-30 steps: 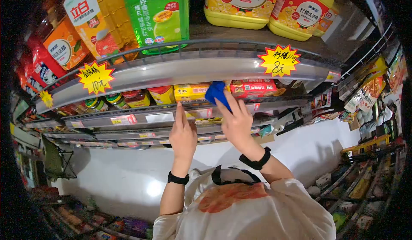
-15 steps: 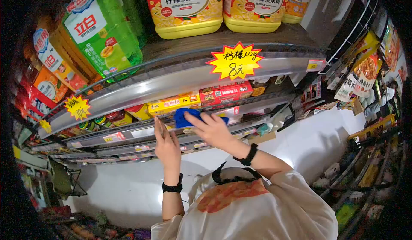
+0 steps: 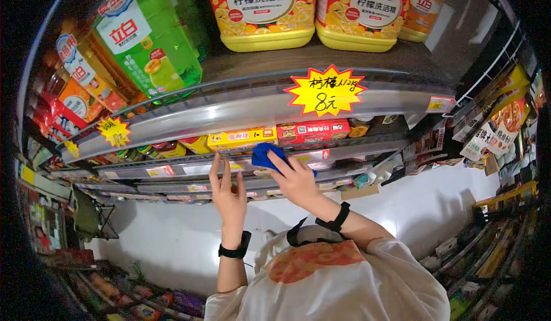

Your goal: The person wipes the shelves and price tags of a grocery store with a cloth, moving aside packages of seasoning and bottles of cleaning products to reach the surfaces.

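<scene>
On my feed the cloth (image 3: pixel 265 155) sits at the front rail (image 3: pixel 359 151) of the lower shelf, just below the yellow box (image 3: pixel 241 138); its long axis runs mostly sideways, sloping down to the right, with the bunched end pointing left. The right hand (image 3: pixel 295 180) grips it, fingers laid over the top, so I lose its middle and cannot see the thumb's hold. The left hand (image 3: pixel 229 192) is empty, fingers loosely spread, tips near the rail. The jars behind are half hidden by the upper shelf, and the jugs (image 3: pixel 259 11) are cut off at the top (the lens leaves me black corners too). I read 家家宜 and 柠檬洗洁精 on the jugs, 立白 on the green bottle (image 3: pixel 152 57), and 8元 on the starburst tag (image 3: pixel 326 91); the yellow box's print is too small for me.
</scene>
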A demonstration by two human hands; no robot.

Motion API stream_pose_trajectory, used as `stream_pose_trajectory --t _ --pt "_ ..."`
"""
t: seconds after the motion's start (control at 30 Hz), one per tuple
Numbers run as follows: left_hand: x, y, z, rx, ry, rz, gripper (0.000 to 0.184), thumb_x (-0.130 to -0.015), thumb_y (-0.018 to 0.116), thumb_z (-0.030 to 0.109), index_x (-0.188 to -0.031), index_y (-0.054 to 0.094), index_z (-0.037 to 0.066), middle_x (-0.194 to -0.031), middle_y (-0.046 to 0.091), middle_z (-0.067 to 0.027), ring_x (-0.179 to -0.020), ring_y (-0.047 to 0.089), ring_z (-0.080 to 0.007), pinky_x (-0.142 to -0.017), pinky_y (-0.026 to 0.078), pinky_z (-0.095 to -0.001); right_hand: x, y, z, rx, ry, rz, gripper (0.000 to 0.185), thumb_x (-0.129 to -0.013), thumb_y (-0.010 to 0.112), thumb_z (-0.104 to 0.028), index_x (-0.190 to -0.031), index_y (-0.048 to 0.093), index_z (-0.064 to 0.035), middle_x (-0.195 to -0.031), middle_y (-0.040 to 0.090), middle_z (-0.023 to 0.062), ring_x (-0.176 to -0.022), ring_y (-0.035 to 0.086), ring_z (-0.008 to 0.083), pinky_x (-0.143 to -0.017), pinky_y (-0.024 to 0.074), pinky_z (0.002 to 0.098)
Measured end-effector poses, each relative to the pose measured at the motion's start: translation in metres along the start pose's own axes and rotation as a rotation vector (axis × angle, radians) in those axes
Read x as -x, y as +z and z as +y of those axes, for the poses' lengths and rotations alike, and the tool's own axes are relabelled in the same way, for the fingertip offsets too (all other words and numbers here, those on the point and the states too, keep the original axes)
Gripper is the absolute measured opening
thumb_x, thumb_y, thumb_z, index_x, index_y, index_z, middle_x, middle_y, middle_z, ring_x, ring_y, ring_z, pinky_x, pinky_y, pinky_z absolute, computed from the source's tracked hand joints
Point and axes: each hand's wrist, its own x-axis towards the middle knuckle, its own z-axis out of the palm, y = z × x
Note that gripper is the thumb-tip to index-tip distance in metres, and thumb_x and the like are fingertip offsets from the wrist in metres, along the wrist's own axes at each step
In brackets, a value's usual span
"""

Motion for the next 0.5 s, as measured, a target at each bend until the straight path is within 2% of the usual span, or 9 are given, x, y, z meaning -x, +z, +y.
stream_pose_trajectory --t 0.03,0.07,0.1,0.13,0.2,0.23,0.47,0.5 --pt "0.003 -0.002 -0.002 -0.004 -0.006 0.004 0.034 -0.088 0.062 0.004 -0.122 0.06 0.0 -0.14 0.045 -0.0117 -0.095 0.063 -0.0212 -0.071 0.053 -0.0255 -0.003 0.002 -0.007 0.012 -0.011 -0.068 0.031 -0.07 0.062 -0.013 -0.1 0.07 -0.0115 -0.139 0.05 0.0053 -0.089 0.053 0.0241 -0.067 0.0501 0.0356" --pt "0.007 -0.003 -0.007 0.074 0.028 0.029 0.031 -0.088 0.061 0.002 -0.119 0.062 0.001 -0.137 0.048 -0.0117 -0.086 0.061 -0.0164 -0.065 0.05 -0.0233 -0.006 0.007 -0.014 0.007 -0.015 -0.068 0.031 -0.07 0.062 -0.013 -0.1 0.07 -0.0115 -0.139 0.05 0.0053 -0.089 0.053 0.0241 -0.067 0.0501 0.0356" --pt "0.012 -0.006 -0.012 0.153 0.062 0.052 0.029 -0.088 0.06 -0.001 -0.116 0.064 0.003 -0.133 0.051 -0.0116 -0.077 0.059 -0.0116 -0.059 0.048 -0.0212 -0.009 0.014 -0.021 0.031 -0.036 -0.101 0.031 -0.073 0.061 -0.016 -0.103 0.069 -0.0122 -0.14 0.047 0.0046 -0.093 0.052 0.0239 -0.072 0.0496 0.0363" --pt "0.016 -0.008 -0.019 0.15 0.058 0.053 0.029 -0.088 0.06 -0.001 -0.116 0.064 0.003 -0.133 0.051 -0.0116 -0.077 0.059 -0.0116 -0.059 0.048 -0.0212 -0.012 0.022 -0.029 0.054 -0.055 -0.136 0.032 -0.076 0.059 -0.019 -0.107 0.069 -0.0129 -0.142 0.045 0.0038 -0.096 0.051 0.0237 -0.078 0.049 0.0371" --pt "0.023 -0.014 -0.031 0.274 0.035 -0.04 0.023 -0.088 0.06 -0.001 -0.109 0.067 0.001 -0.125 0.054 -0.0103 -0.075 0.059 -0.0115 -0.058 0.048 -0.0214 -0.021 0.036 -0.043 0.033 -0.067 -0.167 0.033 -0.077 0.059 -0.021 -0.107 0.068 -0.0126 -0.143 0.043 0.004 -0.098 0.05 0.0234 -0.08 0.0481 0.0371" --pt "0.026 -0.017 -0.031 0.298 -0.031 -0.016 0.02 -0.088 0.061 0.0 -0.107 0.068 0.001 -0.121 0.057 -0.0095 -0.074 0.059 -0.0114 -0.059 0.048 -0.0213 -0.026 0.042 -0.05 0.026 -0.094 -0.143 0.033 -0.077 0.059 -0.021 -0.108 0.067 -0.0121 -0.144 0.043 0.0043 -0.098 0.05 0.0235 -0.079 0.0477 0.0366" --pt "0.038 -0.055 -0.082 0.274 -0.118 0.014 0.022 -0.09 0.059 0.005 -0.111 0.066 0.003 -0.119 0.058 -0.0096 -0.086 0.06 -0.0134 -0.059 0.048 -0.0219 -0.042 0.083 -0.1 0.02 -0.155 -0.144 0.034 -0.076 0.059 -0.018 -0.108 0.066 -0.0081 -0.145 0.042 0.009 -0.094 0.05 0.0255 -0.075 0.0454 0.0353" --pt "0.038 -0.063 -0.091 0.272 -0.134 0.003 0.021 -0.091 0.057 0.004 -0.11 0.065 0.002 -0.121 0.057 -0.0101 -0.092 0.06 -0.0152 -0.062 0.051 -0.0231 -0.045 0.088 -0.106 -0.005 -0.153 -0.139 0.034 -0.076 0.059 -0.017 -0.108 0.066 -0.008 -0.145 0.041 0.0092 -0.094 0.049 0.0255 -0.075 0.0454 0.0352"
